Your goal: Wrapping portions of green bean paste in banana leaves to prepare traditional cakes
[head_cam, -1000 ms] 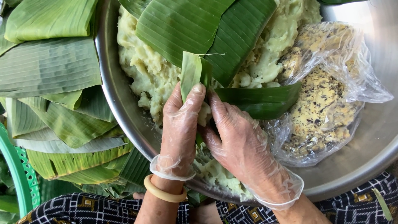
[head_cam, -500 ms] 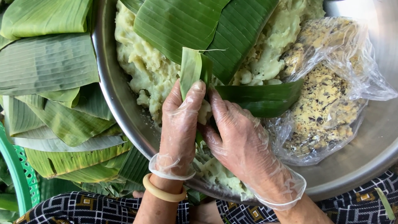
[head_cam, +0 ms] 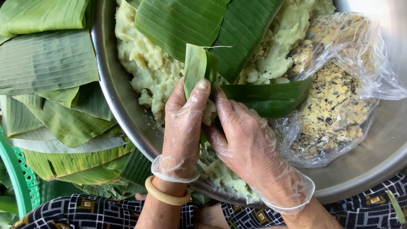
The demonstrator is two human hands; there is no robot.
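Pinched between both gloved hands, a folded banana-leaf strip is held upright over the near rim of the metal basin. It is gripped by the left hand with thumb and fingers closed around its lower part, while the right hand is pressed against it from the other side, its fingers curled shut on the fold and on a darker leaf strip that juts out to the right. The fold appears to be kept tight this way so that the soft contents, glimpsed as a pale lump between the fingertips, are not spilled. Thin, clear, wrinkled plastic gloves are worn on both hands, and a smooth cream bangle is seen at the left wrist.

Just beyond the hands, a lumpy, pale yellow-green dough is heaped in the basin and partly covered by broad, ribbed banana leaves. To the right, a crumbly yellow filling flecked with dark bits is kept in a crinkled clear plastic bag. Outside the basin, on the left, cut banana leaves are stacked in a pile, within easy reach, beside a green plastic basket.
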